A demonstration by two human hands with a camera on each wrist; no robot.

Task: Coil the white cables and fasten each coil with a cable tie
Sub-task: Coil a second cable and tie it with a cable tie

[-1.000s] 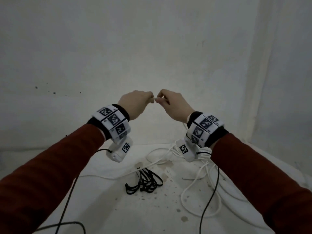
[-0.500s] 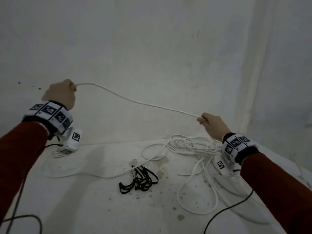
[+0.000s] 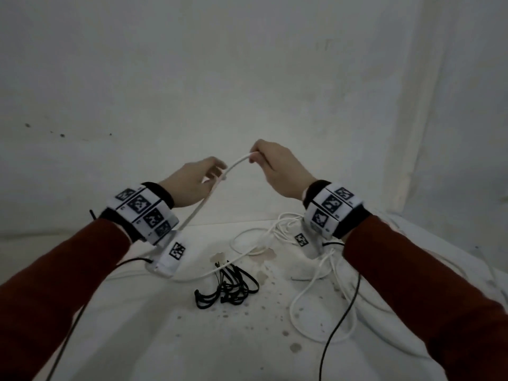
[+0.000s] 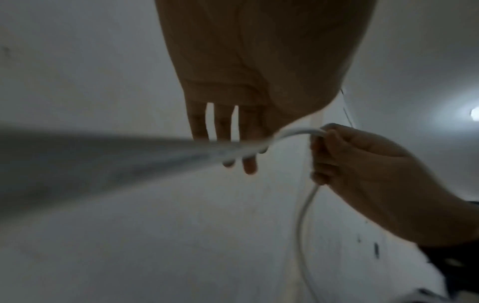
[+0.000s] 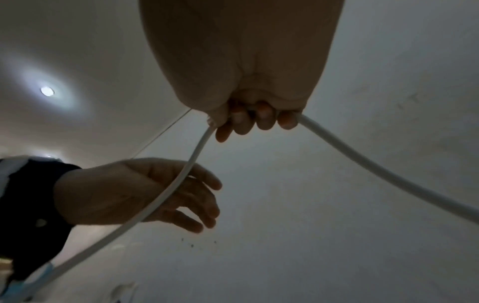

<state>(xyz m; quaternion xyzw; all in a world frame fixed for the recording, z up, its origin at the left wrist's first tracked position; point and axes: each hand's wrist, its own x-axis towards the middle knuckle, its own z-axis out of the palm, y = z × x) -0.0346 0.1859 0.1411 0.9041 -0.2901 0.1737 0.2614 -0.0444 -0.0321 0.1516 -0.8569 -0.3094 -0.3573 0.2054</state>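
A white cable [image 3: 209, 199] arches up from the table between my raised hands. My right hand [image 3: 277, 171] holds it at the top of the arch, fingers curled round it [image 5: 259, 116]. My left hand [image 3: 192, 182] is just left of and below the right, fingers straight and spread. The cable [image 5: 181, 180] runs across its palm and fingers without being gripped, as the left wrist view also shows [image 4: 298, 131]. The rest of the white cable lies in a loose tangle [image 3: 310, 292] on the table under my right wrist. A bunch of black cable ties [image 3: 231, 287] lies mid-table.
The white table [image 3: 220, 339] is speckled with small stains and backs onto a pale wall. Thin black wires [image 3: 338, 325] hang from my wrist cameras down to the table. A white curtain fold stands at the right.
Half a second ago my hands were far apart with the cable stretched between them. They have come back together, and the left hand has opened and let the cable slide loose.
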